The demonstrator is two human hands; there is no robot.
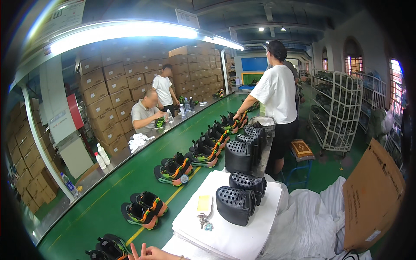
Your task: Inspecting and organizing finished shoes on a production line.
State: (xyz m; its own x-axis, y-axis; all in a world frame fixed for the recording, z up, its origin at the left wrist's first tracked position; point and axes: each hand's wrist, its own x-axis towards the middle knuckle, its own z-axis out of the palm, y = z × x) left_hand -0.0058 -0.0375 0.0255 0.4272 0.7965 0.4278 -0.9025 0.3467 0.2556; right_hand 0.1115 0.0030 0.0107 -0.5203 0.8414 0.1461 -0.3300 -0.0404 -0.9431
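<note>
At the lower edge, my right hand (151, 253) shows only in part, its arm coming in from the right. Its visible fingers are spread apart with nothing between them. Just left of the fingers lies a pair of black sneakers (108, 248) with orange edging, partly cut off by the lower edge; I cannot tell whether the hand touches them. Farther up the green belt sits another black, orange and green pair of sneakers (144, 209). Beyond it stands a pair with a round grey tag (173, 168). My left hand is out of view.
Black perforated shoe-shaped forms (236, 206) stand on white sheets (247, 240), near keys (204, 222) and a yellow-topped packet (205, 203). A co-worker (277, 91) reaches to shoes on the belt; another sits opposite (145, 110). Right are a cardboard box (372, 199) and a wheeled rack (333, 112).
</note>
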